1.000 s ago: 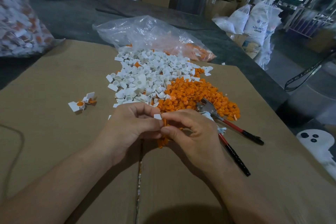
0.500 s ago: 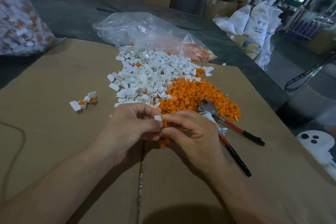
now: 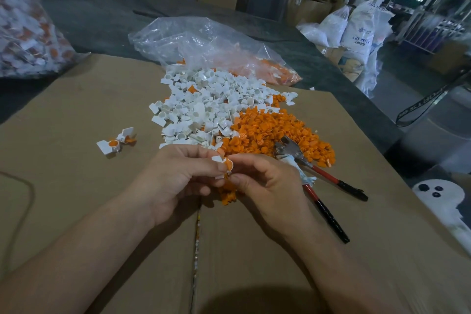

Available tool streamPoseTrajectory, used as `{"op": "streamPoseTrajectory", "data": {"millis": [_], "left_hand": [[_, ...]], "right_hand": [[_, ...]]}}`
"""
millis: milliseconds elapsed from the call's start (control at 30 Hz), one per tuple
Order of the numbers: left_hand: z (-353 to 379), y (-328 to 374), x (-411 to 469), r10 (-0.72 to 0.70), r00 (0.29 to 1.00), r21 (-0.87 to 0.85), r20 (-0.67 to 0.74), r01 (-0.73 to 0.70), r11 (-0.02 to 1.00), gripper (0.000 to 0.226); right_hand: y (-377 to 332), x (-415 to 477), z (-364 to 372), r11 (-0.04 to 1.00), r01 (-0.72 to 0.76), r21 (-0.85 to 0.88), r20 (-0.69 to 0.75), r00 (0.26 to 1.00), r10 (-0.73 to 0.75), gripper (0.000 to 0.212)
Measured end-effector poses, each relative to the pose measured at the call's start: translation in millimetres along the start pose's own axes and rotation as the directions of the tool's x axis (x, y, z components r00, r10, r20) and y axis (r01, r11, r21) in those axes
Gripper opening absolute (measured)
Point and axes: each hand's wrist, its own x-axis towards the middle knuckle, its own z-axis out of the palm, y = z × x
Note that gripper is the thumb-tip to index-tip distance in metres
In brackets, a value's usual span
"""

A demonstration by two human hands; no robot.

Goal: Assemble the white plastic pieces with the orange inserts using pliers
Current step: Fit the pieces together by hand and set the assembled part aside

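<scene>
Both hands meet in the middle, just above the cardboard [image 3: 76, 115]. The left hand [image 3: 183, 176] has its thumb and fingers curled to pinch a small white piece [image 3: 217, 159]. The right hand [image 3: 267, 181] pinches an orange insert [image 3: 229, 165] with its thumb and fingertips. The orange insert touches the white piece right where the two hands come together. Behind the hands is a pile of white pieces [image 3: 204, 109], and next to it on the right is a pile of orange inserts [image 3: 275, 132]. The two piles touch and mix a little. The pliers [image 3: 290, 149] lie on the cardboard just to the right of the right hand. No hand is on them. Their metal end rests at the edge of the pile of orange inserts, and their red and black handles point toward the person. Two joined pieces [image 3: 116, 140], white with orange in them, lie off to the left by themselves. A clear bag [image 3: 204, 41] lies behind the piles with some orange bits inside.
</scene>
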Motion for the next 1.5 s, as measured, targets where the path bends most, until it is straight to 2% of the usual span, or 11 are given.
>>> {"op": "streamPoseTrajectory", "data": {"millis": [200, 300, 433, 567, 733, 967, 1167, 1500], "left_hand": [[-1.2, 1.7, -0.4, -0.013, 1.000, -0.007, 0.016, 0.013, 1.000, 0.028], [-0.8, 1.6, -0.5, -0.013, 0.999, 0.009, 0.039, 0.013, 1.000, 0.031], [0.6, 0.5, -0.8, 0.000, 0.998, 0.015, 0.062, -0.001, 1.000, 0.013], [1.3, -1.8, -1.5, 0.022, 0.998, 0.034, 0.051, -0.024, 0.999, 0.008], [1.4, -3.4, 0.5, 0.044, 0.998, 0.044, 0.034, -0.046, 0.998, 0.013], [0.5, -4.7, 0.2, 0.062, 0.996, 0.066, 0.068, -0.066, 0.996, 0.007], [0.2, -6.3, 1.8, 0.069, 0.994, 0.062, 0.088, -0.075, 0.995, 0.012], [-0.4, -6.9, 2.4, 0.069, 0.991, 0.048, 0.114, -0.075, 0.996, 0.007]], "right_hand": [[-0.2, -1.4, 1.5, 1.000, 0.007, 0.019, -0.004, 1.000, -0.006, 0.046], [0.2, -1.5, 0.9, 0.998, 0.051, -0.027, 0.013, 0.999, -0.051, 0.040], [0.0, -0.9, 1.2, 0.996, 0.089, -0.023, -0.009, 0.996, -0.090, 0.030], [0.6, -1.4, 1.6, 0.991, 0.132, -0.033, -0.025, 0.991, -0.133, 0.033], [-0.2, -2.1, 3.6, 0.989, 0.072, 0.131, -0.009, 0.997, -0.071, 0.039], [0.8, -2.1, 2.4, 0.987, 0.087, 0.138, -0.056, 0.995, -0.080, 0.035], [0.7, -2.1, 0.6, 0.990, 0.097, 0.101, -0.041, 0.995, -0.093, 0.028], [0.8, -1.7, -1.5, 0.985, 0.168, 0.039, -0.018, 0.986, -0.167, 0.022]]}}
